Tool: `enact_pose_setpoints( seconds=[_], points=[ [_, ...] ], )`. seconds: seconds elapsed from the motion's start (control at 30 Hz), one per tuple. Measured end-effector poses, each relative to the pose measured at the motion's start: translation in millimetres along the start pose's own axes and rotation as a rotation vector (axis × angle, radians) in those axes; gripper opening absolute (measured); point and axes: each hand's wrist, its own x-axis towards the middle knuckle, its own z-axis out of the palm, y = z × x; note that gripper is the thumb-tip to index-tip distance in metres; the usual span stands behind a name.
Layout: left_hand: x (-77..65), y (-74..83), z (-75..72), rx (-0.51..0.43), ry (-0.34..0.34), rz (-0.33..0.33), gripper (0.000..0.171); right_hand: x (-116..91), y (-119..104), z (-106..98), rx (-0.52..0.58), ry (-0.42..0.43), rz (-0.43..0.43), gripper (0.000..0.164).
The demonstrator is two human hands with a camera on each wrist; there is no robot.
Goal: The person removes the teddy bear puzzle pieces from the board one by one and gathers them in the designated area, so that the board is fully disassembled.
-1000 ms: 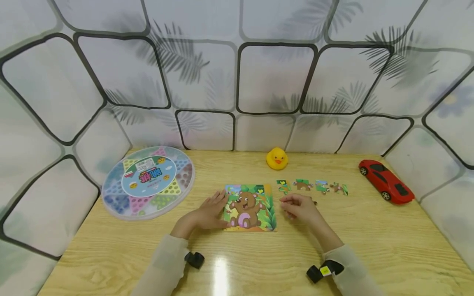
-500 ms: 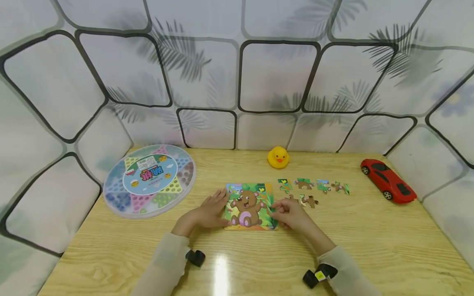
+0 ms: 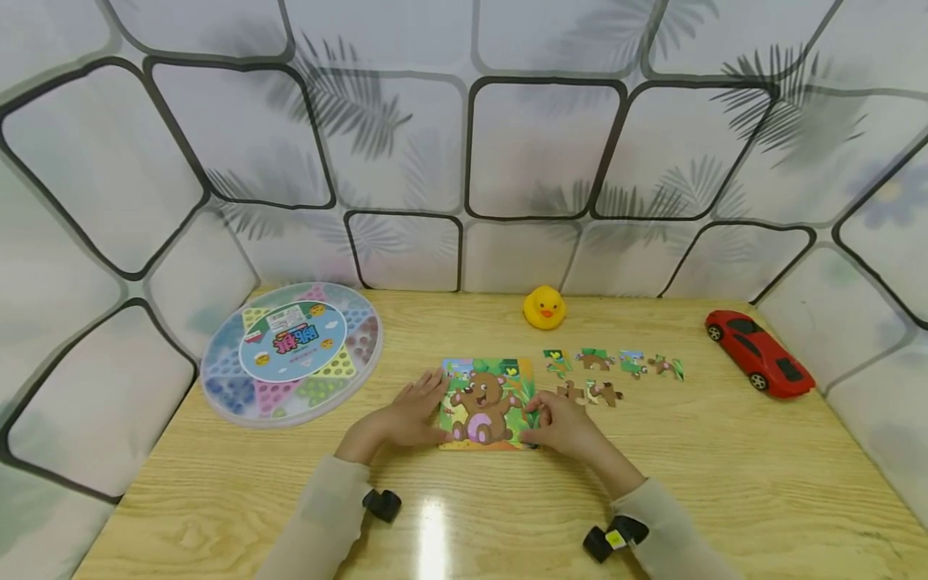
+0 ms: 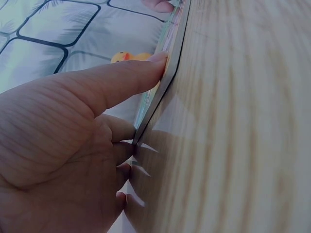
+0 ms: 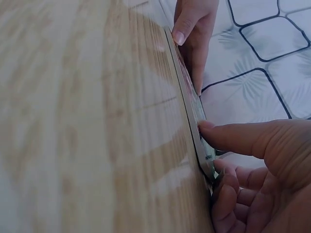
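A bear jigsaw puzzle board (image 3: 482, 403) lies flat in the middle of the table. My left hand (image 3: 415, 415) rests along its left edge, fingers spread on the wood and thumb laid over the board; the left wrist view shows that thumb (image 4: 121, 80) pressing the near edge. At the right edge my right hand (image 3: 561, 423) grips the board, thumb on the lower right part and index fingertip higher up. In the right wrist view the other right fingers (image 5: 243, 194) curl beside the corner. Several loose jigsaw pieces (image 3: 605, 393) lie right of the board, just beyond this hand.
Behind the pieces stands a yellow rubber duck (image 3: 544, 308). A red toy car (image 3: 759, 354) is parked at the far right. At the left lies a round board game case (image 3: 221, 379). A patterned fabric wall (image 3: 406, 161) closes off the back and sides.
My right hand has moved left from beside the board onto its right edge, uncovering loose pieces behind it. My left hand has stayed in place.
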Motion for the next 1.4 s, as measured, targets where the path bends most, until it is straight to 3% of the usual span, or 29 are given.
enact_pose_setpoints(
  seconds=[0.73,1.07,1.27,1.4],
  points=[
    [-0.8,0.6,0.9,-0.027,0.013,-0.002,0.090,-2.7,-2.5,2.0,-0.040,-0.005,0.025,0.030],
    [-1.0,6.4,0.6,-0.041,0.037,0.064,0.069,-2.6,-5.6,1.5,-0.070,-0.005,0.028,0.029],
    [-2.7,6.1,0.8,-0.024,-0.006,0.127,0.040,-2.6,-7.0,1.2,-0.072,-0.001,0.036,0.029],
    [-3.8,3.9,0.4,-0.023,-0.031,0.140,0.037,-2.3,-6.1,1.1,-0.075,-0.008,0.032,0.028]
  ],
)
